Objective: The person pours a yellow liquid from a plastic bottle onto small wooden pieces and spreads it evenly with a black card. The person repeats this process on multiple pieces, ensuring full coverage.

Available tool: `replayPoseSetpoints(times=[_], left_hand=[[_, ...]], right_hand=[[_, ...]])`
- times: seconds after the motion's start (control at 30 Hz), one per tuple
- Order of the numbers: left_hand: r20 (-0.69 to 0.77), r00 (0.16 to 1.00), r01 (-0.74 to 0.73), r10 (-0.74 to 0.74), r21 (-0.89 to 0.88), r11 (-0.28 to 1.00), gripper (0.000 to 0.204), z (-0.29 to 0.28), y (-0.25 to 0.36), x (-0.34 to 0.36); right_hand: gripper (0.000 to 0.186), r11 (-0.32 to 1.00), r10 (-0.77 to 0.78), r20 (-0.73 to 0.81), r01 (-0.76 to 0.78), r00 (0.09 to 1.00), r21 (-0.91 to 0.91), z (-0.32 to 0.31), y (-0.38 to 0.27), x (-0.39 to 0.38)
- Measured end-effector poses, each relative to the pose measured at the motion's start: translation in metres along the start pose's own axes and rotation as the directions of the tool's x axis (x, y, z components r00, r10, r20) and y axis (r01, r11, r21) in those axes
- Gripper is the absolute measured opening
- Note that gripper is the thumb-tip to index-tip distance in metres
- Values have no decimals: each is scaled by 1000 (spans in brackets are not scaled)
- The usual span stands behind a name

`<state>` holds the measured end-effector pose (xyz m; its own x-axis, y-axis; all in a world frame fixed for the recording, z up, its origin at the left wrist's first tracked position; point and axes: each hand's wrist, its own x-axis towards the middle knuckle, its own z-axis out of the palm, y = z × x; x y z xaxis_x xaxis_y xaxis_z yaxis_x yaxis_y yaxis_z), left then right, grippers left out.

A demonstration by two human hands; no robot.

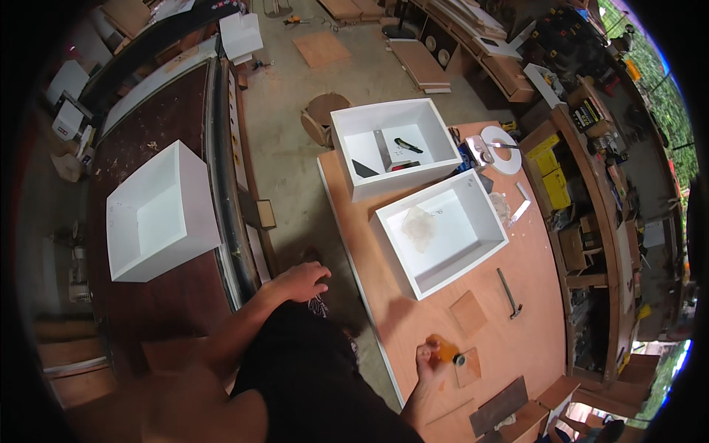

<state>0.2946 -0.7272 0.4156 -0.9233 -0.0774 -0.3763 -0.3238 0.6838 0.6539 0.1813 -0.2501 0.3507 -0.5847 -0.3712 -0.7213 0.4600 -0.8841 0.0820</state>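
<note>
My right hand (425, 362) is wrapped round an amber bottle (445, 349) with a dark end, tilted over the near part of the plywood worktable (543, 258). Under and beside the bottle lies a small wooden square (467, 368); another wooden square (468, 314) lies just beyond it. My left hand (303, 282) hangs over the gap left of the table, fingers loosely bent and apart, with nothing in it. A hammer (509, 294) rests farther right. Ahead stands a white open box (412, 283) with a pale clear bag (419, 229) inside.
A second white box (358, 184) behind holds a green-black cutter and a metal square. A third white box (159, 251) sits on the dark bench (148, 310) at left. A roll of white edging (501, 150) lies at the table's back. Tool shelves (591, 159) line the right side.
</note>
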Motion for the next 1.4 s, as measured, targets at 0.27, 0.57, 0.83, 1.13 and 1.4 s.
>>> replayPoseSetpoints(times=[0.27,0.57,0.83,1.13,1.4], left_hand=[[-407,911,-34,-64,-229,973,9,-155,-147,11],[-703,573,154,-422,-413,898,27,-343,-265,22],[-620,740,87,-259,-294,952,25,-442,-311,116],[-426,903,53,-63,-36,998,27,-710,-377,274],[-865,427,325,-265,-126,937,28,-1059,-545,369]], right_hand=[[51,973,59,94,-36,994,-228,205,183,142],[55,943,228,-78,-240,971,-229,328,331,282],[45,877,322,21,-290,947,-382,408,428,402],[25,995,9,48,-4,999,-101,516,545,547],[31,986,-162,13,162,987,-30,573,579,578]])
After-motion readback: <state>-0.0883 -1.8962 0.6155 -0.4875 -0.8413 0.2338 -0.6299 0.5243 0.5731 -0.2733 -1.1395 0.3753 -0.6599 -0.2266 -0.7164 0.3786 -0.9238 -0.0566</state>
